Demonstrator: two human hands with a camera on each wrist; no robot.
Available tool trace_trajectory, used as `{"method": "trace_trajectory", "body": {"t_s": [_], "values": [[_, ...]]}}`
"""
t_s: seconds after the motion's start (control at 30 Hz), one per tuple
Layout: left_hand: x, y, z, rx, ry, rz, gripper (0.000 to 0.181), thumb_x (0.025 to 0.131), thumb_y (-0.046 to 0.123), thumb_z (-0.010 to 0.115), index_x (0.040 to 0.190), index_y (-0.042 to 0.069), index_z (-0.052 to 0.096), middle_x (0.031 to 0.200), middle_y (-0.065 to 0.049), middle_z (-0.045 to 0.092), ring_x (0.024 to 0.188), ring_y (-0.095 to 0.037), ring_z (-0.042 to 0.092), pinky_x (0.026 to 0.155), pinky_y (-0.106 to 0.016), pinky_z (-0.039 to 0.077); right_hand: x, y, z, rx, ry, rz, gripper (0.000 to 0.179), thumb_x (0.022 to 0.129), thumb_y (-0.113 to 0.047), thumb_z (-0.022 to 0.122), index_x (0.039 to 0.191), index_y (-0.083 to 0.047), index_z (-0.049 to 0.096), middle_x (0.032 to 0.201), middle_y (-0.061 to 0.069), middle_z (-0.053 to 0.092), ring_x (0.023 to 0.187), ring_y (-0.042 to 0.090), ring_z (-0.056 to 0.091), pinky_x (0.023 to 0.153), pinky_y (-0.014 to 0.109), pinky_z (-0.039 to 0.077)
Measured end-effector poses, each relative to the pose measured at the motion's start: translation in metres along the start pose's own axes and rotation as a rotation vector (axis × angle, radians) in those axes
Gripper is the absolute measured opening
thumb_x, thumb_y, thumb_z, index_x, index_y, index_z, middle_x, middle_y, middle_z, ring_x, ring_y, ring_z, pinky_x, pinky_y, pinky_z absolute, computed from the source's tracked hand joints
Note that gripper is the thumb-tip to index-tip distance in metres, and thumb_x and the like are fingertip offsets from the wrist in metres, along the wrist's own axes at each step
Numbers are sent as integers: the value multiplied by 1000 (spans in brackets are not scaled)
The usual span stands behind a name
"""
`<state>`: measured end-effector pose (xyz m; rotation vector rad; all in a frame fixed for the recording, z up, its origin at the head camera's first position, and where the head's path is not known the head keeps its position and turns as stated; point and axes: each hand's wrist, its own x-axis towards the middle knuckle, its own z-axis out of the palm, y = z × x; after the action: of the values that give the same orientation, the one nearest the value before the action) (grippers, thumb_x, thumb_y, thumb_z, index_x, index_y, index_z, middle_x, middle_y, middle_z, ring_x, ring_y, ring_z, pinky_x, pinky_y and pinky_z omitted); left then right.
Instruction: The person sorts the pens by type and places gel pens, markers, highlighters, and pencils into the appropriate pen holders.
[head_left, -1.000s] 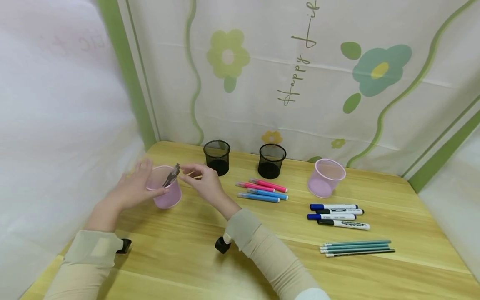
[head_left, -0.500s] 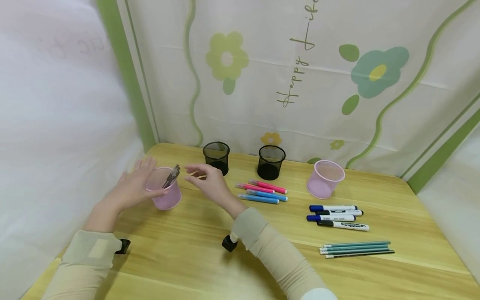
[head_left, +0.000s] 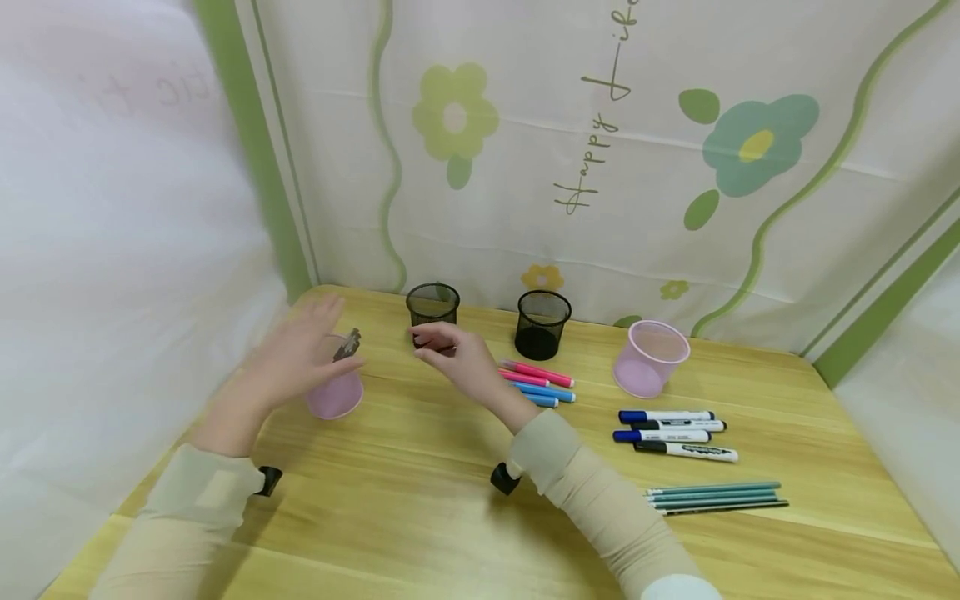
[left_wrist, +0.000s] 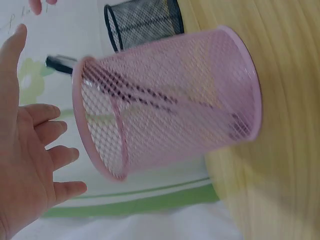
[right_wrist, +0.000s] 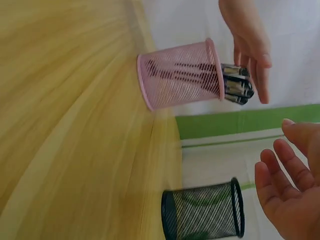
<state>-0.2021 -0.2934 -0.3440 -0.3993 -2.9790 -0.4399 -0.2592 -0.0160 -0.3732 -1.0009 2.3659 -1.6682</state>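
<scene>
A pink mesh pen cup (head_left: 335, 398) stands upright at the left of the table. Several black pens with clips (right_wrist: 237, 86) lean in it and stick out over its rim. My left hand (head_left: 288, 358) hovers by the top of this cup, fingers spread, and partly covers it in the head view; in the left wrist view the fingers are apart from the rim. My right hand (head_left: 467, 363) is in the air in front of the left black mesh cup (head_left: 422, 310), with loosely bent fingers and nothing in them.
Another black mesh cup (head_left: 537, 339) stands at the back, and a second pink cup (head_left: 642, 375) is further right. Pink and blue felt-tip pens (head_left: 543, 387), whiteboard markers (head_left: 686, 435) and pencils (head_left: 720, 495) lie in groups. A printed curtain (head_left: 510, 225) hangs behind.
My left hand has come off the pink cup's rim, lifting and shifting slightly right. The right hand has drawn away from the pens toward the right. The pink cup has stayed put.
</scene>
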Motion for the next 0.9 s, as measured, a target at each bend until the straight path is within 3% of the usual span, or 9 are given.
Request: {"method": "trace_trajectory", "body": {"t_s": [0.2, 0.5, 0.7, 0.9], "values": [[14, 24, -1, 17, 13, 12, 100, 97, 60, 61, 164, 3, 15, 169, -21, 12, 153, -46, 11, 116, -70, 14, -13, 12, -23, -38, -20, 20, 34, 99, -9, 69, 133, -8, 68, 117, 6, 72, 107, 19, 67, 92, 35, 56], [35, 50, 2, 30, 50, 20, 98, 96, 69, 55, 164, 8, 21, 170, -15, 15, 154, -42, 11, 119, -64, 16, -33, 20, -56, -154, -52, -8, 36, 98, -6, 70, 134, -6, 67, 127, 10, 69, 110, 28, 67, 89, 41, 57], [52, 69, 5, 35, 34, -10, 104, 93, 77, 50, 164, 7, 20, 170, -14, 13, 154, -44, 12, 118, -65, 17, -44, 28, -69, -227, -91, 8, 37, 98, -11, 71, 134, -4, 67, 130, 16, 66, 114, 31, 65, 92, 43, 57], [69, 90, 11, 92, 1, -37, 107, 92, 79, 48, 165, 7, 17, 171, -13, 11, 153, -44, 13, 116, -67, 21, -52, 34, -78, -303, -124, 21, 35, 97, -4, 70, 132, -4, 68, 130, 14, 67, 115, 31, 64, 95, 48, 55]]}}
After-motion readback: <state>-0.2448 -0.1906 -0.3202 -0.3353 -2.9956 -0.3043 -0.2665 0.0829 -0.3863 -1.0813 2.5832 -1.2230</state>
